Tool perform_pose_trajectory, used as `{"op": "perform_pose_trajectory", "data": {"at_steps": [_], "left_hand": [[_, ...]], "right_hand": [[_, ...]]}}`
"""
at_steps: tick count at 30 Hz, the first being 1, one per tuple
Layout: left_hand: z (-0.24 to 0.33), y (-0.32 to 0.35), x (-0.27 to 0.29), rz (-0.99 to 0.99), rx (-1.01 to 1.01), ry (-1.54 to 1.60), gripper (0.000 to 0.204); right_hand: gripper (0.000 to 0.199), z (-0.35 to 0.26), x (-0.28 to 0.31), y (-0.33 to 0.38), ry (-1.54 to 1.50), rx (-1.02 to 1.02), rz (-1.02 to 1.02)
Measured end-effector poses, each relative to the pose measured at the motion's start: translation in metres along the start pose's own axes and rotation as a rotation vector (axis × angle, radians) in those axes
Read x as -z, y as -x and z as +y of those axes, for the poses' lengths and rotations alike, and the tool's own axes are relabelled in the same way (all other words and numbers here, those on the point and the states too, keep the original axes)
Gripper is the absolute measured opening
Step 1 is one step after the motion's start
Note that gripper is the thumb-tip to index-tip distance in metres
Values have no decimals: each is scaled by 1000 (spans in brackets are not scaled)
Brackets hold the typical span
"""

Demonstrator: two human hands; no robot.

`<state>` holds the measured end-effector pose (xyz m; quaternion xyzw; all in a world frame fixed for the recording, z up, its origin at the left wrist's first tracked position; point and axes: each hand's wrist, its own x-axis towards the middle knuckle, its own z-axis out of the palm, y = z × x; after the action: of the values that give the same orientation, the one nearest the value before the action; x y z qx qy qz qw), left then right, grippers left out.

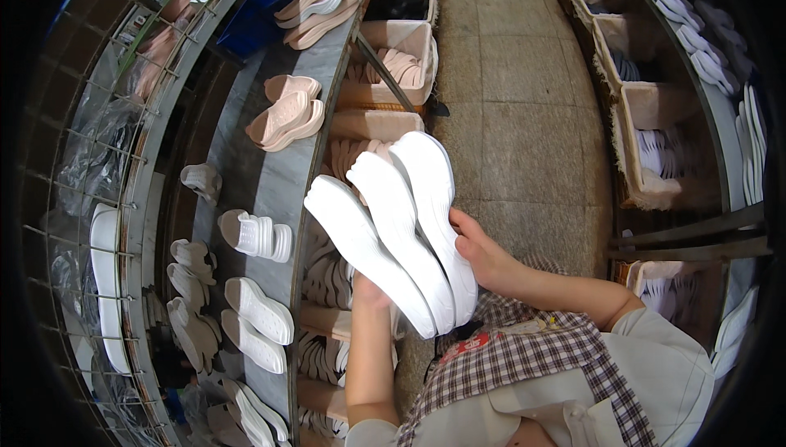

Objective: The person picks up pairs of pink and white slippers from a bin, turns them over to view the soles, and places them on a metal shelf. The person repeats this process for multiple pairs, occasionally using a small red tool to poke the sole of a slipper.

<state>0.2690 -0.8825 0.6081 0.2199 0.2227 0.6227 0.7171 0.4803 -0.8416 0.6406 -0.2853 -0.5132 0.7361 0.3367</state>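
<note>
White shoe soles (393,226), three fanned side by side, are held up just off the grey workbench's (270,177) right edge. Right hand (483,255) is closed on their right side; left hand (368,291) is mostly hidden beneath them, grip cannot be told. Pink soles (286,119) are stacked at the bench's far end.

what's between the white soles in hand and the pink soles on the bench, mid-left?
Head view: only bare grey bench top and its edge lie between the fanned white soles and the pink soles.
</note>
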Motion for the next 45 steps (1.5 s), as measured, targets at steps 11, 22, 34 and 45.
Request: {"op": "perform_pose_trajectory", "data": {"at_steps": [11, 22, 34, 45], "left_hand": [[7, -1, -13, 105, -133, -71, 55], [10, -6, -7, 108, -150, -76, 52], [2, 9, 7, 263, -201, -77, 53], [4, 39, 19, 374, -221, -50, 43]], "right_hand": [[64, 11, 18, -2, 258, 139, -122], [64, 16, 16, -1, 292, 285, -103], [90, 3, 14, -1, 435, 106, -149], [59, -8, 13, -34, -270, -65, -38]]}}
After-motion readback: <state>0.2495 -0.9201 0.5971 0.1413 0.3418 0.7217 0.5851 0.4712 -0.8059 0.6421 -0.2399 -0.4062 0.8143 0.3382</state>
